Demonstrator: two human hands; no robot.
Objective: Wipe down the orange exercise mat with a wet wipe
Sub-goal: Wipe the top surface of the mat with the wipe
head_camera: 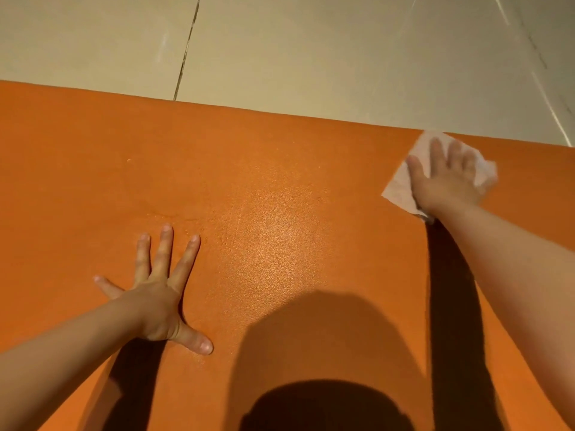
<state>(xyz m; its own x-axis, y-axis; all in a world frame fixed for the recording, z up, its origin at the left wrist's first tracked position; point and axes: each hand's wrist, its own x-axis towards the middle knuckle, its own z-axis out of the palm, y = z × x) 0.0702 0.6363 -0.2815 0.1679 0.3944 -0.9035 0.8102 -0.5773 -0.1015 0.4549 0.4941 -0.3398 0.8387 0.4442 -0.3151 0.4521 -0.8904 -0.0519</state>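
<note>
Shadows of my head and arms fall across the near part of the orange mat [280, 181], which lies flat on the tiled floor [311, 51]. My left hand [158, 293] presses down, fingers [163, 247] straight and spread, holding nothing. My right hand [448, 178] lies flat on the wet wipe [401, 188] by the far edge. Best to press evenly, overlap strokes, and keep the wipe spread out.

1 head view, steeply down, close over mat [280, 188]
</note>
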